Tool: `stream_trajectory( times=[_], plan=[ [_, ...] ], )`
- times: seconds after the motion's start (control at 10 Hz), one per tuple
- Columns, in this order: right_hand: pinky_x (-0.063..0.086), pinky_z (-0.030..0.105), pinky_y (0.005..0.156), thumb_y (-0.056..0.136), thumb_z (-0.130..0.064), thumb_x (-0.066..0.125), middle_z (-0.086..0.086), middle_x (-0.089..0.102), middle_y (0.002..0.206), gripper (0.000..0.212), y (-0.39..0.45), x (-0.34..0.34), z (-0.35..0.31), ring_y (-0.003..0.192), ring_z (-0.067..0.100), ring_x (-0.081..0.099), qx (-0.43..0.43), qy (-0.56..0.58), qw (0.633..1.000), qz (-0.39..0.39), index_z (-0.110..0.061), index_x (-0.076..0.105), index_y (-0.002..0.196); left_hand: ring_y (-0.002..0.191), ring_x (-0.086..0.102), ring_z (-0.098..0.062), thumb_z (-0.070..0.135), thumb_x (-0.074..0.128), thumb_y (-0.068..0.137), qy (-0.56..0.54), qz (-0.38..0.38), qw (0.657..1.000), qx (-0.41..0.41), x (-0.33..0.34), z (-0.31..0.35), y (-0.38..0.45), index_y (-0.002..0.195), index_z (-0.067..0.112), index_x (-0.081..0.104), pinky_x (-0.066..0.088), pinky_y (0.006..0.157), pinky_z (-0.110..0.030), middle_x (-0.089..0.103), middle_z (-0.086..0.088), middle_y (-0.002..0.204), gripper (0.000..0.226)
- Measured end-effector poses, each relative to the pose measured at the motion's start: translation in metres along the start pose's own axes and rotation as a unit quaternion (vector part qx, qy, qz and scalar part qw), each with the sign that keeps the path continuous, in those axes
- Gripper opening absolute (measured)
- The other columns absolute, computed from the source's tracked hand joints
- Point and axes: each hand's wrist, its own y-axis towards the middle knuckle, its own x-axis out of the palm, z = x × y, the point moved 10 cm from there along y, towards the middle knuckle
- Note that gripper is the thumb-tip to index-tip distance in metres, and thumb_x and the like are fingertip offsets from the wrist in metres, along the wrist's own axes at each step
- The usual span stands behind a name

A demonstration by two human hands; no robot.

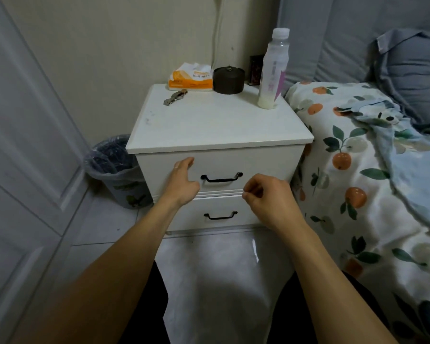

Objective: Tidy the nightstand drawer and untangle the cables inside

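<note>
Head view, looking down past two bare forearms at a white nightstand (219, 120). Nearest: right hand (266, 194), fingers curled in loosely, thumb and forefinger tips close together, holding nothing as far as I can see; it sits in front of the seam between the two drawers, right of the top handle (221, 178). Left hand (183, 181) is further in, fingers relaxed and slightly spread, resting on or just off the top drawer (258, 165) front, left of that handle; contact unclear. Both drawers closed, so the cables are hidden inside and which drawer holds them can't be told.

Step, as I judge it: opening a drawer, nothing tidied yet. To do it well, hook the fingers under the bar at its middle and pull straight out and level so the drawer doesn't rack, with the other hand steadying the cabinet front clear of the gap.

Lower handle (220, 216) below. On top, further back: watch (175, 96), tissue pack (190, 78), dark round lidded pot (229, 79), tall bottle (273, 68) near the right edge; a jerky pull could tip it. Bin (117, 170) left, bed (358, 170) right.
</note>
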Motion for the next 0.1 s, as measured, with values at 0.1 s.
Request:
stream_trajectory(
  times=[0.1],
  plan=[
    [0.045, 0.006, 0.056, 0.089, -0.019, 0.069, -0.010, 0.063, 0.076, 0.005, -0.0025, -0.0054, -0.0011, 0.067, 0.000, 0.059, 0.008, 0.011, 1.000, 0.006, -0.022, 0.067, 0.086, 0.139, 0.038, -0.019, 0.006, 0.059, 0.093, 0.002, -0.018, 1.000, 0.006, 0.0018, 0.0060, -0.0044, 0.148, 0.015, 0.039, 0.031, 0.109, -0.023, 0.039, -0.003, 0.151, 0.059]
  ],
)
